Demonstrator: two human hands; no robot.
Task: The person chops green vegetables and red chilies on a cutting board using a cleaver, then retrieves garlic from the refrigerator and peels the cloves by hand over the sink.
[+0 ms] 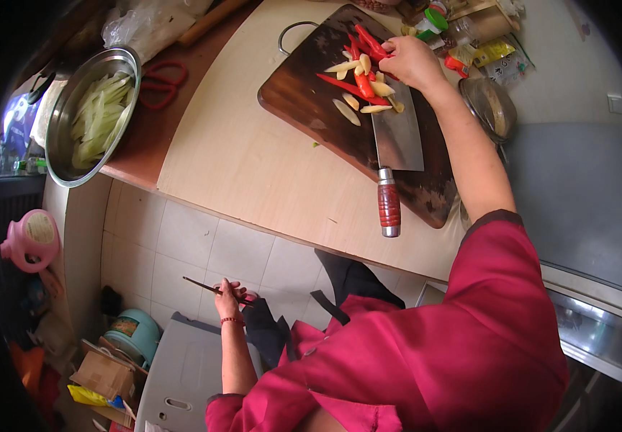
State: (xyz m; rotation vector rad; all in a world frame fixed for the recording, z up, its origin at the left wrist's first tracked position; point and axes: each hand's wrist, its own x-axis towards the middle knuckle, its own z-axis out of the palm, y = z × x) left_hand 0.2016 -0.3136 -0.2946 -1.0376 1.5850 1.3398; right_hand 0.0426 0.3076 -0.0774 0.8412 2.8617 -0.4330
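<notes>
My right hand (411, 62) reaches over the dark wooden cutting board (305, 102), fingertips pinched at a red chili pepper (367, 40). Several more red chilies and pale yellow slices (347, 112), perhaps ginger or garlic, lie heaped beside it. Flat on the board rests a cleaver (400, 135); some pieces touch its blade's far end. Its red-brown handle (389, 202) juts past the board's near edge. Down by my body, below the tabletop, my left hand (227, 299) holds dark chopsticks (201, 284) pointing left.
A steel bowl (54, 129) of sliced pale green vegetable sits at the table's left, beside red-handled scissors (168, 81). Jars with a green lid (437, 19) and packets (492, 52) stand behind the board. A grey plastic stool (187, 367) is on the floor at lower left.
</notes>
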